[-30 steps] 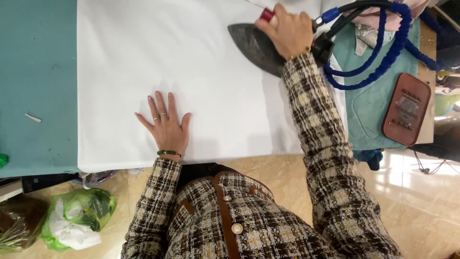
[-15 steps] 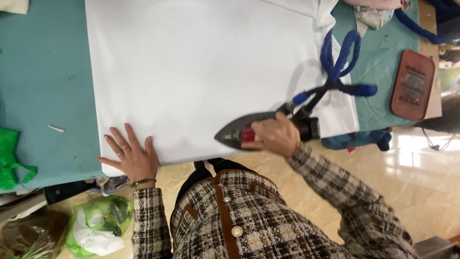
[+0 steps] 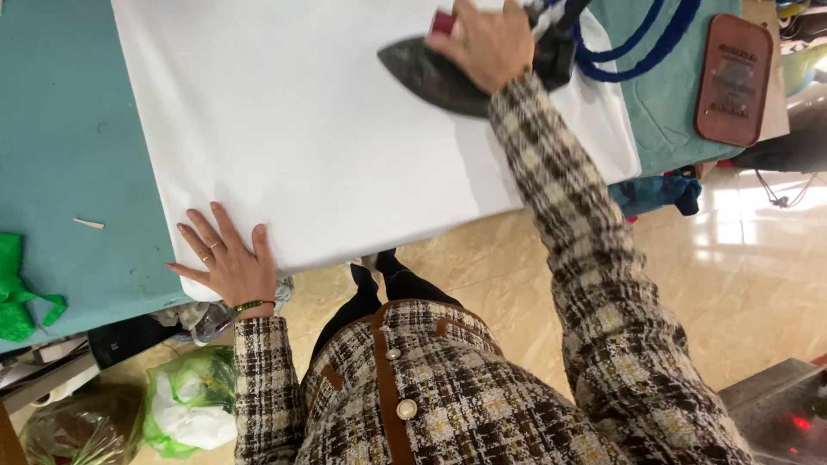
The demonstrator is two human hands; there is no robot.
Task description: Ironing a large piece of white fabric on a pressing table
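Note:
A large white cloth (image 3: 327,138) lies spread over a teal ironing table (image 3: 60,155). My right hand (image 3: 487,43) grips the handle of a dark iron (image 3: 431,73) that rests on the far part of the cloth. A blue cord (image 3: 637,52) runs from the iron toward the right. My left hand (image 3: 224,258) lies flat with fingers spread on the near left corner of the cloth, at the table's edge.
A brown iron rest pad (image 3: 732,77) lies at the right end of the table. Green scraps (image 3: 17,297) sit at the left edge. A green and white plastic bag (image 3: 189,405) is on the tiled floor (image 3: 689,275) under the table.
The iron and my right hand moved from the cloth's near edge to its far part. My left hand stays pressed on the near left corner.

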